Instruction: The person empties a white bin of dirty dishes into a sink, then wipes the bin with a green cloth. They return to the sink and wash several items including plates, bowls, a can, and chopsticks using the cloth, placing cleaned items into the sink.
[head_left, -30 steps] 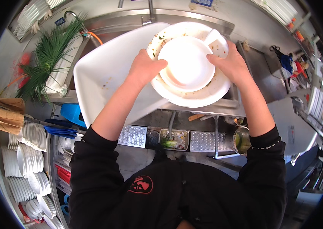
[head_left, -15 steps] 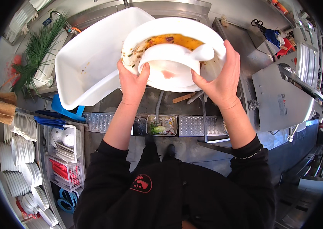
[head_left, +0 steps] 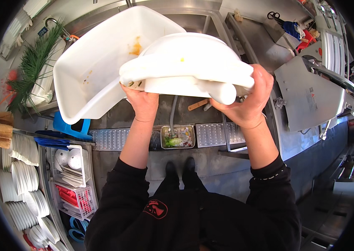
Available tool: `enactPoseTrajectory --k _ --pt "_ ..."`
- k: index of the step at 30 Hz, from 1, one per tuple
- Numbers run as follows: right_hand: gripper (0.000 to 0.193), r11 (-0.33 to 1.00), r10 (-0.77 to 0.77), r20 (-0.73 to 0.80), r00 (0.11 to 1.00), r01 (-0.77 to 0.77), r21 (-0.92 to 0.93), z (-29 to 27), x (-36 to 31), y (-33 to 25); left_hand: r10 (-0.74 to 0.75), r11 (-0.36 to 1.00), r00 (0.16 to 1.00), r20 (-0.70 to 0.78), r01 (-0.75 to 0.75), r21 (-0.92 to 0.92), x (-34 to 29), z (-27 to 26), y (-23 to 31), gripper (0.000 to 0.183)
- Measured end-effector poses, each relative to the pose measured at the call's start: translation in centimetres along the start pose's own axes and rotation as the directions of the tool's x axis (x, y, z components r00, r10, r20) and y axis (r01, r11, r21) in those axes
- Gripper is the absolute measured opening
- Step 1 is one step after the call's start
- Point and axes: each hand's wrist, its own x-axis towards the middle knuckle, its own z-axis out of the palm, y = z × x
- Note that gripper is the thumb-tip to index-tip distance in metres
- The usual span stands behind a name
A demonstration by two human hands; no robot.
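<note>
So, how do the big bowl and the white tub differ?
The big bowl is round; the white tub is rectangular. The bowl is tipped, showing its outside; the tub shows its inside. The left hand and right hand hold the bowl, not the tub. Both vessels are white, stained.

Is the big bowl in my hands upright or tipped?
Tipped. The big bowl shows its outside to the camera, its inside mostly hidden, between your left hand and right hand.
</note>
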Motion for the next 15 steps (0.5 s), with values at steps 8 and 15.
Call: enactPoseTrajectory --k 8,15 --pt "0.095 0.939 0.344 0.097 0.934 -0.343 -0.031 0.6 -0.6 -2.1 -0.143 0.975 0.976 0.165 0.11 0.195 2.2 -1.1 1.8 0.06" --pt "0.088 0.379 0.89 0.314 0.331 -0.92 -0.103 5.3 -6.5 -0.3 -0.479 0.773 0.769 0.424 0.14 0.618 4.3 1.4 -1.9 0.053"
